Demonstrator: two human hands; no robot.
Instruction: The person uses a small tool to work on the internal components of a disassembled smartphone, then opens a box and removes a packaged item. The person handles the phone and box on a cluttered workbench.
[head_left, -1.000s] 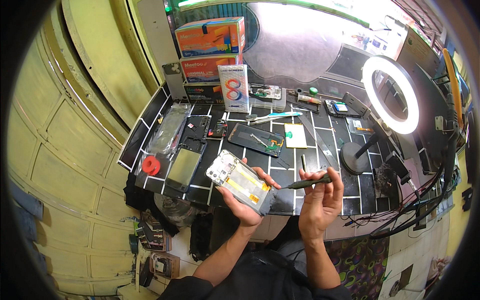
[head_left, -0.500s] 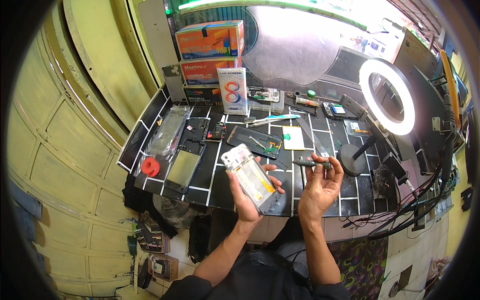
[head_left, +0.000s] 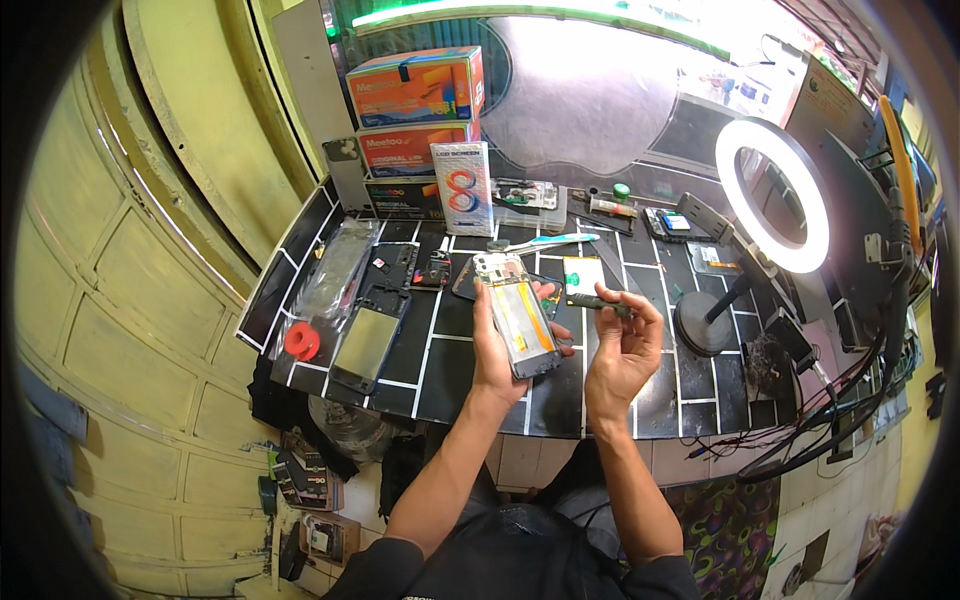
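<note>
beside a yellow panelled wall [head_left: 130, 400], a black workbench with white grid lines [head_left: 450, 360] fills the middle. the left hand [head_left: 494, 355] grips an opened grey, orange-striped phone [head_left: 517, 318] over the bench, farther forward than a second ago, and the right hand [head_left: 622, 370] pinches a dark slim screwdriver [head_left: 590, 300], now away from the phone's lower end. the phone partly hides a flat black phone panel [head_left: 464, 281]; a red plastic spool [head_left: 301, 341] lies left.

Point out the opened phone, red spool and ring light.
Opened phone [head_left: 516, 322]: head view, grey panel of its exposed inside.
Red spool [head_left: 302, 343]: head view, middle of its body.
Ring light [head_left: 799, 259]: head view, lower part of its ring.
</note>
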